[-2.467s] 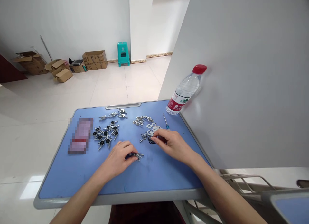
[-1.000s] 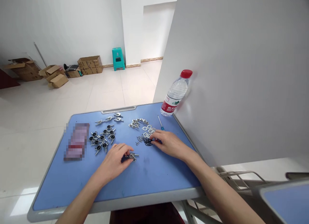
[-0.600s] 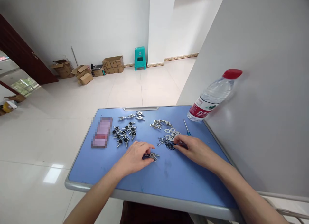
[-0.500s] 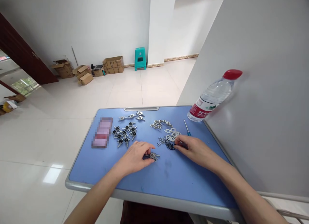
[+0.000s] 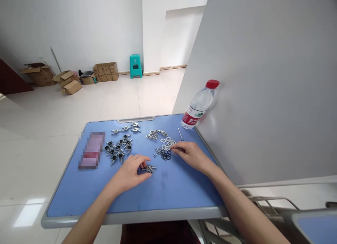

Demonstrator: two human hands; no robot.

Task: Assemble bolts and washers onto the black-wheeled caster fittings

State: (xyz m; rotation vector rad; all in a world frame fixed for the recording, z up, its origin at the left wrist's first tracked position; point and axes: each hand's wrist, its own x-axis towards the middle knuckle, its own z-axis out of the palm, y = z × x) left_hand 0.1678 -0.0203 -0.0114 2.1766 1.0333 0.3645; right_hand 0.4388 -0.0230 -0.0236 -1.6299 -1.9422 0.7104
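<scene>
My left hand [image 5: 129,175] rests on the blue tabletop, index finger raised. Its thumb and curled fingers sit around a small silver metal fitting [image 5: 149,169] with prongs. My right hand [image 5: 195,156] has its fingers pinched at the edge of the small parts, on a slim dark tool [image 5: 181,149] mostly hidden by the hand. Just left of those fingertips lie black rubber rings [image 5: 165,155], tiny metal screws [image 5: 157,151] and flat oval plates [image 5: 166,140]. Behind my right hand a screwdriver [image 5: 180,134] shows its shaft; its handle is mostly covered.
Several fittings with black round centres [image 5: 118,147] form a cluster left of centre. More silver fittings [image 5: 125,128] and small metal pieces [image 5: 157,134] lie behind. A blurred pinkish rectangle [image 5: 92,149] is at left. A water bottle [image 5: 198,105] stands at the back right by the grey partition [image 5: 263,96].
The view has swung right, so everything sits further left. My right hand has drawn back a little from the black rings, uncovering them. The left hand keeps its place at the fitting.
</scene>
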